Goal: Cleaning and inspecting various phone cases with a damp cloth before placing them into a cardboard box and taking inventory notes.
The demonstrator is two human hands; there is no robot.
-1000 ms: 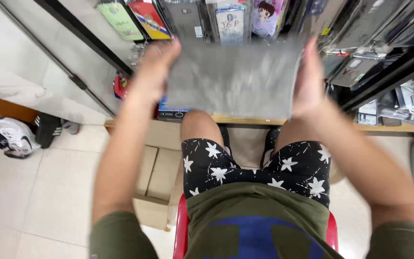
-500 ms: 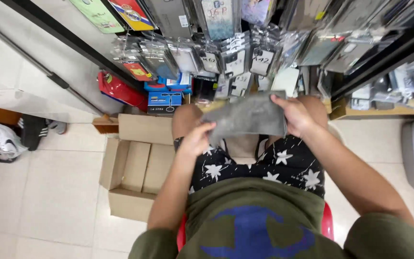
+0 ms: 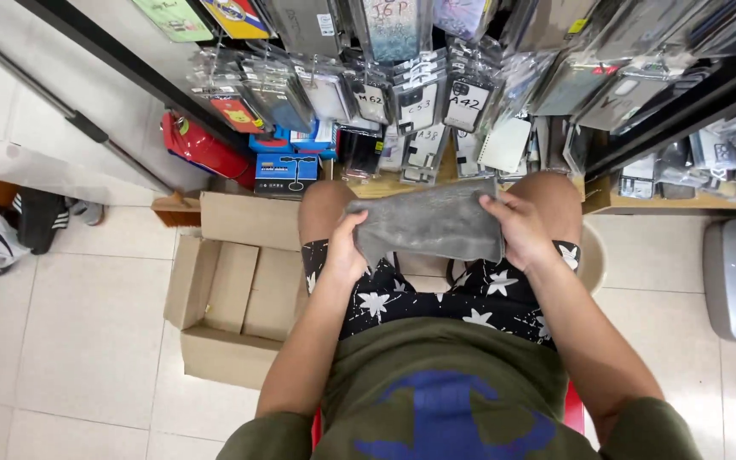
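We hold the soft grey folded cloth over our knees — left hand and right hand each with a closed grip on an end. A loosened grip could drop it into the open cardboard box.

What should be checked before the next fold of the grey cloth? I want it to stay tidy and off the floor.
1. Left hand grips the grey cloth at its left edge: ok.
2. Right hand grips the right edge: ok.
3. Cloth lies across the lap, above the knees, clear of the floor: ok.
4. Cloth flat and even: not ok, its left side is bunched under the left hand.
5. Open cardboard box stands on the floor beside the left leg, flaps open: ok.
6. Cloth's underside clean: cannot tell.
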